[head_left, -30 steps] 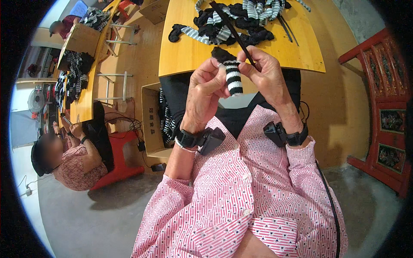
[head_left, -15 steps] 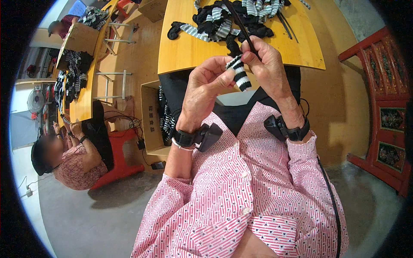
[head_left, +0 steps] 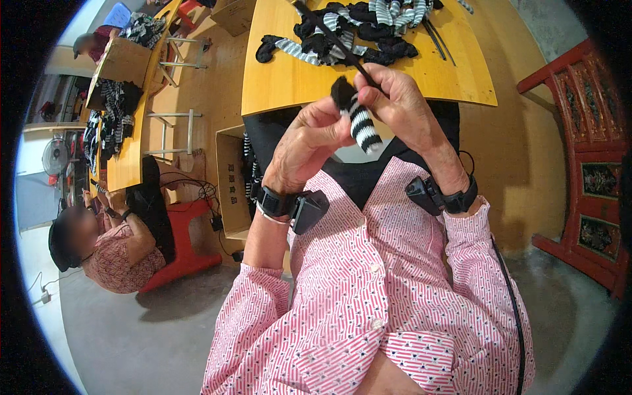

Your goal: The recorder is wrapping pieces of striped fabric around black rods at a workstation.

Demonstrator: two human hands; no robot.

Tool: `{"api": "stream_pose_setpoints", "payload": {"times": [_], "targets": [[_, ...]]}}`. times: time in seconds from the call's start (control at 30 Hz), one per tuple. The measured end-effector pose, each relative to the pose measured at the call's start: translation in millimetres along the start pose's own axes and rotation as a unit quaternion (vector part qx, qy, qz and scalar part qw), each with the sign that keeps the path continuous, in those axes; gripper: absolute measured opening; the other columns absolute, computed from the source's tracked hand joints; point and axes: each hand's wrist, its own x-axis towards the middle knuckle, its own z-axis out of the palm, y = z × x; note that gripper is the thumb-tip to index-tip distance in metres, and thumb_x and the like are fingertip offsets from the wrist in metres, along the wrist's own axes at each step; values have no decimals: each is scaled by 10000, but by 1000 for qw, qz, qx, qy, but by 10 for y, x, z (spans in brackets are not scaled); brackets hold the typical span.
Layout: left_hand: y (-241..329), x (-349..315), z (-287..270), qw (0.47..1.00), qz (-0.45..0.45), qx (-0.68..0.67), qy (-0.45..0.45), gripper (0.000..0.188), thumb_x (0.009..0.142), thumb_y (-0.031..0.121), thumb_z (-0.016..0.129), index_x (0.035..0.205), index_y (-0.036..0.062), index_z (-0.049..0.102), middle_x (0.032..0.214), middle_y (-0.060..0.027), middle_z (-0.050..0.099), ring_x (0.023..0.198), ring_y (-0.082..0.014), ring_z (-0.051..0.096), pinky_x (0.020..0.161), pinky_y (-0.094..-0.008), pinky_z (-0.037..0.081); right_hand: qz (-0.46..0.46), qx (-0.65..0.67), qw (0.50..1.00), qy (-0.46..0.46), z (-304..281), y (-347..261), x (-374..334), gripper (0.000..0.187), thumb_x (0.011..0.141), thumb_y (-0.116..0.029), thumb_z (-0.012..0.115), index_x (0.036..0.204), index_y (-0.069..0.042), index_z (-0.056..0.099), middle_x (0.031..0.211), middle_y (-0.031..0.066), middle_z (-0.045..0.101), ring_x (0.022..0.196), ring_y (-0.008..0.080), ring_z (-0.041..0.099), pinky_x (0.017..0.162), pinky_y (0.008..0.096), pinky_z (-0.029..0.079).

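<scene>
A: In the head view, where is the little striped knit piece (head_left: 364,126)?
B: It's up in front of you, between your two hands, by the near edge of the desk (head_left: 283,87). The black end points far and left, and the white-and-black end points near and right.

A: What are my hands doing?
B: Your left hand (head_left: 308,139) pinches the left side of the knit piece. Your right hand (head_left: 399,100) grips the dark stick (head_left: 331,38), with its thumb right by the knit. I can't tell if the stick touches the knit.

A: How will the knit feel?
B: Light, soft and stretchy, I think. It shouldn't slip or break, but it may flop or twist. Pinch it around the middle, where the stripes start.

A: What's different from half a second ago?
B: The black end was farther off, close to the knit pile (head_left: 395,48). Now it's nearer to you and more to the left. The far end of your stick has swung left, and your left hand has slid a bit left and nearer.
</scene>
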Motion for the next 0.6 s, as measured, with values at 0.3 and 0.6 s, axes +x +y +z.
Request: {"api": "stream_pose_setpoints", "payload": {"times": [0.3,0.6], "targets": [[186,-81,142,737,332,586,65,437,588,-25,673,999,105,597,1087,-87,506,946,-169,487,812,-281,392,78,4,997,8,48,148,39,111,837,-117,528,826,-7,527,736,-7,521,666,30,449,581,194,386],[75,166,-72,896,344,279,31,218,814,172,571,949,3,544,1017,-112,542,961,-182,495,864,-292,367,177,224,957,-52,159,107,31,169,840,-165,563,904,-10,540,712,-24,504,626,30,445,516,163,355]]}}
